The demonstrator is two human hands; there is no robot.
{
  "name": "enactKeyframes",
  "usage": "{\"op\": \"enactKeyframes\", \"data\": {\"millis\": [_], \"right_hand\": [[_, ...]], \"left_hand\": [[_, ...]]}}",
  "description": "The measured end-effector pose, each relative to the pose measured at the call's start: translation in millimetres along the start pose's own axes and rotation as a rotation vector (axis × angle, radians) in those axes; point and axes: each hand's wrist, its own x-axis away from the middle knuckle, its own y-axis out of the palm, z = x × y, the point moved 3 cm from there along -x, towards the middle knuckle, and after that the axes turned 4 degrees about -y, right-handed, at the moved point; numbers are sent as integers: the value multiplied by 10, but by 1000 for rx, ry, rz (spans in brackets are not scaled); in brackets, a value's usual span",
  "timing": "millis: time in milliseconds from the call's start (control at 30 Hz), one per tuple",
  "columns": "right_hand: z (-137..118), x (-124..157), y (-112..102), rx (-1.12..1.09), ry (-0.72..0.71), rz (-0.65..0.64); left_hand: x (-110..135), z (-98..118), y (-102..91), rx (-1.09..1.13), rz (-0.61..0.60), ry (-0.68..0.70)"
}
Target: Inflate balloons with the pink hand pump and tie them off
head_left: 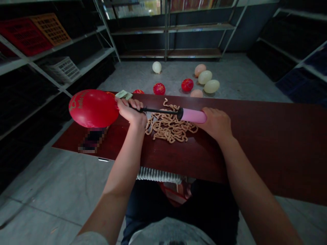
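A pink hand pump (194, 115) with a black rod stretches between my hands above the table. My right hand (216, 124) is closed around the pink barrel's right end. At the rod's left end, my left hand (131, 110) grips the black part of the pump and the neck of a red balloon (93, 108). That balloon is swollen and carries gold lettering. Below the pump lies a tangled heap of tan, rope-like strands (170, 127). A flat dark object, blurred out (92, 139), rests on the table under the balloon.
The dark red table (268, 136) spans the view. Pale green slips (124, 94) lie near its far edge. Beyond it, white balloons (156, 67), red balloons (187, 85) and peach ones sit on the floor. Shelving (167, 30) stands behind; crates (25, 35) fill the left rack.
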Motion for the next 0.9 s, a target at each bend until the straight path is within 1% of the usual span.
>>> {"op": "enactKeyframes", "data": {"millis": [167, 267, 367, 500, 600, 733, 900], "right_hand": [[-74, 12, 0, 9, -59, -109], [-194, 20, -36, 4, -88, -123], [-327, 31, -74, -13, -91, -124], [-473, 43, -117, -35, -75, -105], [-526, 44, -120, -39, -65, -90], [-531, 30, -99, -52, -63, -49], [-514, 4, -136, -28, -100, 63]], "left_hand": [[45, -61, 16, 10, -42, -8], [97, -150, 22, -3, -48, -51], [221, -261, 50, -42, -58, -100], [425, -399, 109, -49, -115, -184], [499, -436, 141, -40, -146, -221], [453, -405, 140, -44, -121, -228], [341, -400, 90, -2, -113, -236]]}}
